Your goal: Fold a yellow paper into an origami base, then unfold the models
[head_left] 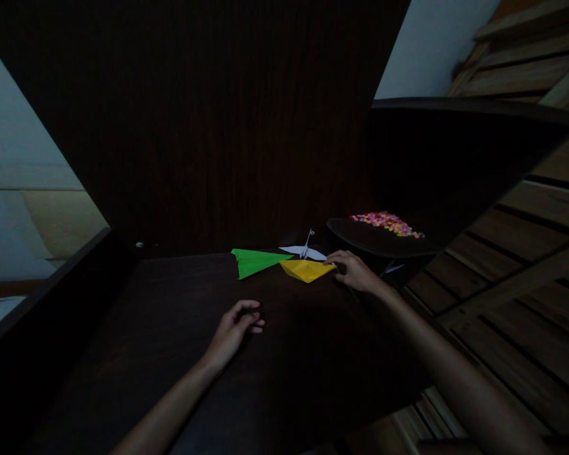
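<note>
Dim room here, and a tall dark wood panel [227,114] fills the view ahead of me, pale wall [431,44] showing at either side of it. Off to my right, slatted wooden boards [526,265] run away at an angle. Under my arms lies the dark tabletop [146,354], broad and almost black. At its far right edge stands a dark round tray [360,237] with a heap of tiny pink and yellow bits [386,223] on it. Now the paper: a green folded plane [256,261] lies at the back of the table, a yellow folded piece [306,270] touching its right tip, and a small white paper crane [305,251] stands just behind them. My right hand [355,270] is stretched out, fingertips on the yellow piece's right corner, not closed around it. My left hand [234,330] rests mid-table, fingers loosely curled, holding nothing.
</note>
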`<state>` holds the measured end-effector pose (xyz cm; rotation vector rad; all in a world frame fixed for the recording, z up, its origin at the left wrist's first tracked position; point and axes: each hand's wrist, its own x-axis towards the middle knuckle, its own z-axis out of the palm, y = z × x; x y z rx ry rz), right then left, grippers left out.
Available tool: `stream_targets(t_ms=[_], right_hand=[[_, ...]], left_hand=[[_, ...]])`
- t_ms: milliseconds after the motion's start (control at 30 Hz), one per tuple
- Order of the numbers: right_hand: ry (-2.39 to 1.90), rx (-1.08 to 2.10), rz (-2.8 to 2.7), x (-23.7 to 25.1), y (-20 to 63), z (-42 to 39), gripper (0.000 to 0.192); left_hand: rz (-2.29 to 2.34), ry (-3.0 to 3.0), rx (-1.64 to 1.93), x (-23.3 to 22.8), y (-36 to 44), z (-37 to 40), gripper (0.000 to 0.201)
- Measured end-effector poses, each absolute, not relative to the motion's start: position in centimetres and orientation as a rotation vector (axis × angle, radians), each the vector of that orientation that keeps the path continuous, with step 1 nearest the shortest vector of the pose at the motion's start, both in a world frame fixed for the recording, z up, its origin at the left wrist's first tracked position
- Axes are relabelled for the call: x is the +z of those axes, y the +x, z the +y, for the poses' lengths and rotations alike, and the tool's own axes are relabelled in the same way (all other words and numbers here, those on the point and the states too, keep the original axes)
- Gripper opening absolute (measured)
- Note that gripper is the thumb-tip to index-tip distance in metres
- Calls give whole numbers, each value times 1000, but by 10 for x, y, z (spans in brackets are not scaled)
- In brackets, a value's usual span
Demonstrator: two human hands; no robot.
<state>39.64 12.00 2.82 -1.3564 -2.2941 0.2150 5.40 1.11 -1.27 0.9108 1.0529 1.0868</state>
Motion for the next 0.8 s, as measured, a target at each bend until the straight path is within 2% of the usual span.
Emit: stream_targets(t_ms=[100,367,800], right_hand=[[-1379,115,-2271,33,399,116,50],[-1364,-84,-2199,53,392,96,44],[-1116,-57,-2150,53,332,65,28]], left_hand=[[1067,934,1100,-11,53,12,28],[1169,1063,1148,0,42,18,24],[1373,1690,1171,22,-8,19,26]])
